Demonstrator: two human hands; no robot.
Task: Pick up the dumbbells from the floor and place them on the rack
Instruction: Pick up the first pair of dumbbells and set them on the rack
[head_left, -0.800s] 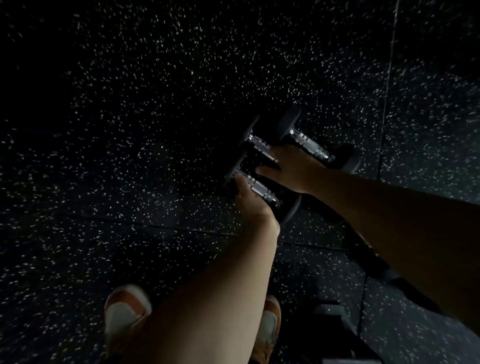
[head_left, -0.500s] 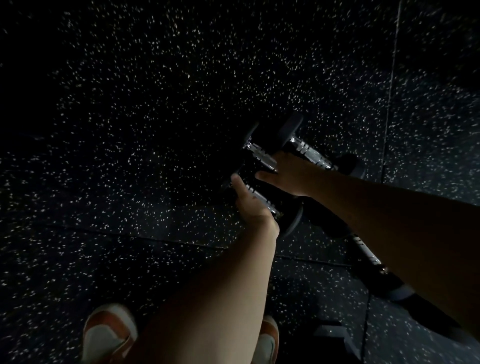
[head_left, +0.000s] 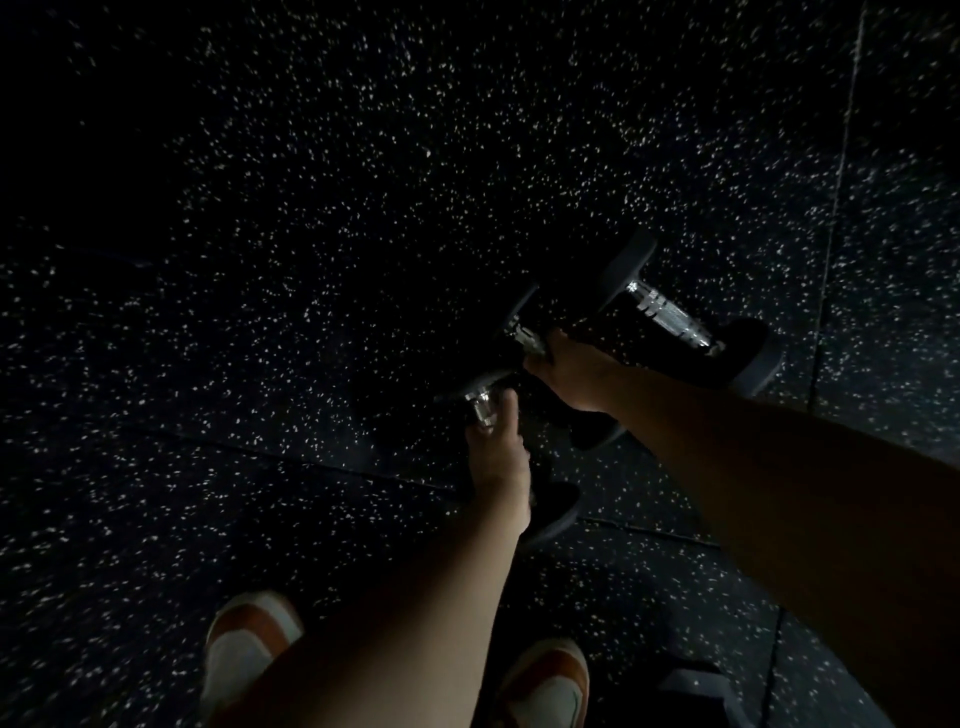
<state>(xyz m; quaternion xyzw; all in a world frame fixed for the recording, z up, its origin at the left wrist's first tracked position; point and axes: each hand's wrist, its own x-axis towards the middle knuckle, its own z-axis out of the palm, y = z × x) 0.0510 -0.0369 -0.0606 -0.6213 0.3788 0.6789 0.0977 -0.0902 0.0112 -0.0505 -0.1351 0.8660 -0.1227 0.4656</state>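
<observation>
Head view, dim. Left hand (head_left: 496, 457) was wrapped round the chrome handle of a black round-headed dumbbell (head_left: 483, 408) near centre. Right hand (head_left: 571, 371), at 2 o'clock from it, was clamped on a second black dumbbell's handle (head_left: 524, 338). A third dumbbell (head_left: 670, 317) lay on the speckled black rubber floor (head_left: 311, 260) beyond. Step: the pick-up. Next, judged: lift both and carry them; no rack was in view.

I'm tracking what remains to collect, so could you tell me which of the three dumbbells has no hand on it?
The far-right dumbbell, its whole chrome handle bare. The left hand grips the nearest dumbbell; the right hand grips the middle dumbbell.
</observation>
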